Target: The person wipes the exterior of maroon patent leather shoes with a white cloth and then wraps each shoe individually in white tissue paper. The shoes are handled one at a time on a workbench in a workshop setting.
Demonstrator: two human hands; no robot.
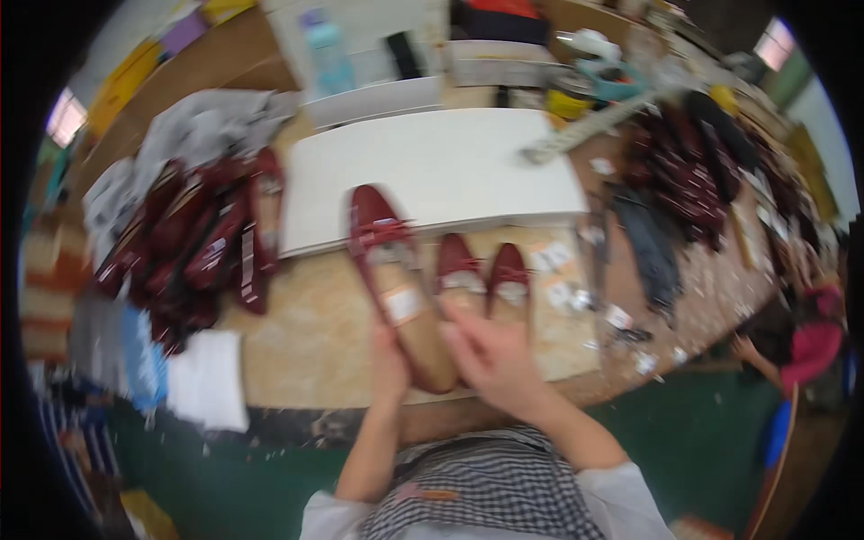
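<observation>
We noted left hand (388,364) and right hand (495,360) clasping a burgundy bow-trimmed loafer (394,281) near its heel; a slip, we judged, risked scuffing the neighbouring shoe (457,255).

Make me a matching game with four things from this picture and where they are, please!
1. Biggest-looking dark red bow-topped shoe
2. Translucent blue bottle
3. Thick white rectangular slab
4. Black-and-white checked cloth apron

A. At the picture's bottom edge
B. Near the picture's top edge
C. Between the left hand and right hand
D. Lying flat on the tan marbled tabletop

Right pairs: 1-C, 2-B, 3-D, 4-A.
</observation>
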